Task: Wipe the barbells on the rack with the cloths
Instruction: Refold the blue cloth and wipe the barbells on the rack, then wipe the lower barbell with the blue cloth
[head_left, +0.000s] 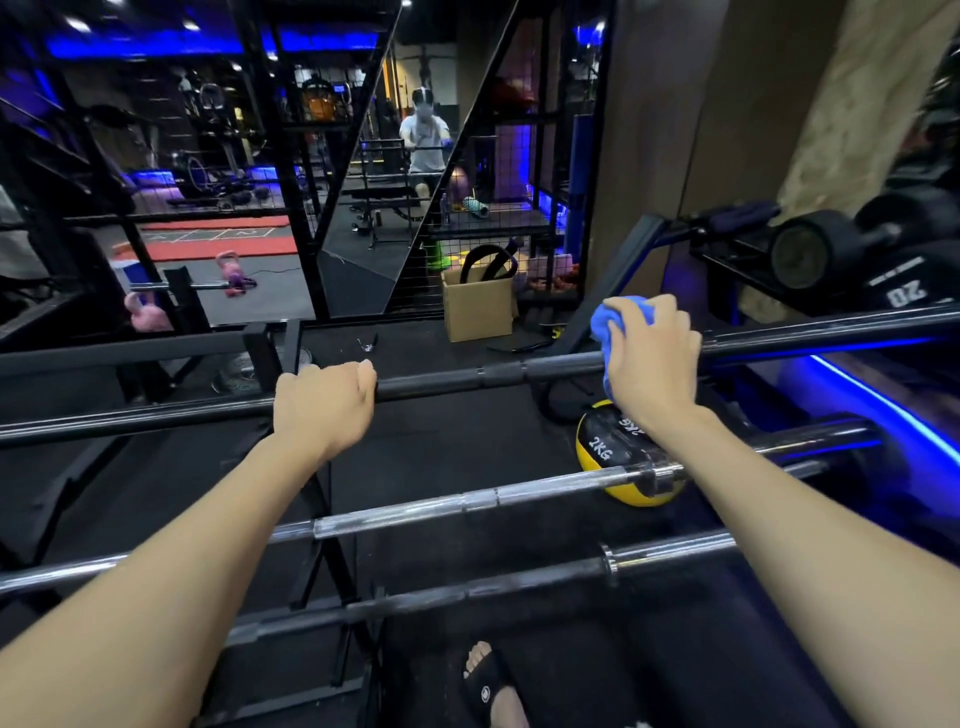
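Three barbells lie side by side across a low rack. The far one is a dark barbell (467, 376) running from lower left to upper right. My left hand (324, 402) grips its shaft left of centre. My right hand (649, 353) holds a blue cloth (605, 319) wrapped over the same bar, to the right of its collar. A chrome barbell (441, 512) lies nearer to me, under both forearms. The nearest barbell (519, 590) is dark with a chrome sleeve at the right.
A yellow and black 2 kg ball (605, 447) sits under the bars at the right. A cardboard box (478, 306) stands on the floor beyond. Dumbbells (831, 249) fill a rack at upper right. A mirror (410, 156) ahead reflects a person. My sandalled foot (491, 686) is below.
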